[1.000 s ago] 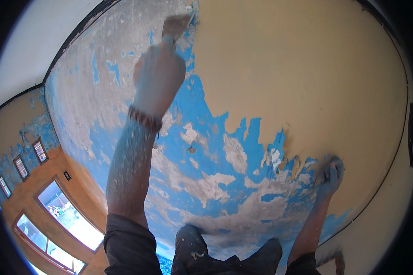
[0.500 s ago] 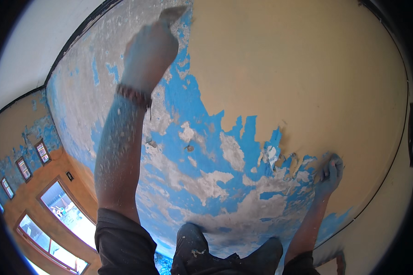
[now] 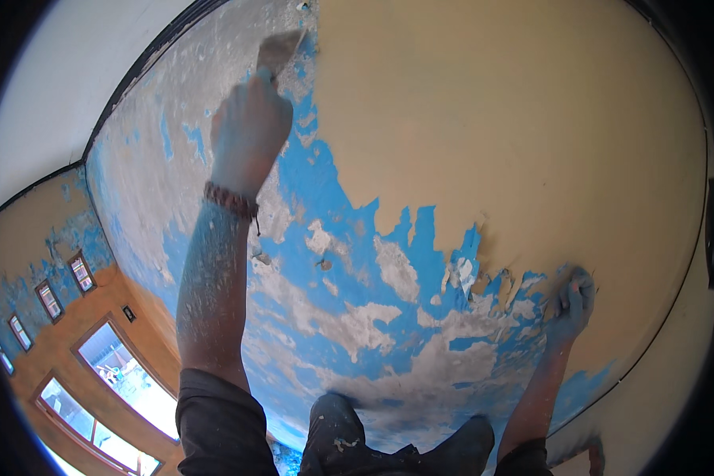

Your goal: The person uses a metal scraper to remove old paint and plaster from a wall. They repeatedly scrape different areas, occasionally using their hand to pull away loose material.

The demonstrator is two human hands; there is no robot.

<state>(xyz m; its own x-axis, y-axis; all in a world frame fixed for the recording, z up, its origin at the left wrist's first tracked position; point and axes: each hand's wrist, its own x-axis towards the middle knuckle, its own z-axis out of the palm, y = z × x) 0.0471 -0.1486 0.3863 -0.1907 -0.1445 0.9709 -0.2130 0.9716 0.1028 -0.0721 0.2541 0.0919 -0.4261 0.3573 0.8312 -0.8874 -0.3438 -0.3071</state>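
Note:
My left hand [image 3: 251, 131], with a braided band at the wrist, is raised high and wrapped round the handle of a scraper [image 3: 278, 54]. The scraper's broad blade, slightly blurred, is at the wall where blue and grey patches border the tan paint. Lower and to the right, my right hand [image 3: 576, 303] is curled against the tan coat, beside its ragged lower edge. Nothing shows in its bent fingers. Between the hands the wall [image 3: 444, 349] is a patchwork of blue paint and bare grey plaster, and a loose pale flake [image 3: 466, 274] hangs near the tan edge.
At the left, an orange-brown wall [image 3: 143, 289] holds small windows [image 3: 49, 301] and tall bright openings [image 3: 127, 373]. A dark edge strip [image 3: 111, 119] runs along the ceiling. My knees [image 3: 337, 420] are close to the wall at the bottom.
My left hand and the scraper have moved down and slightly left along the edge of the tan paint. My right hand stays at the same spot on the wall.

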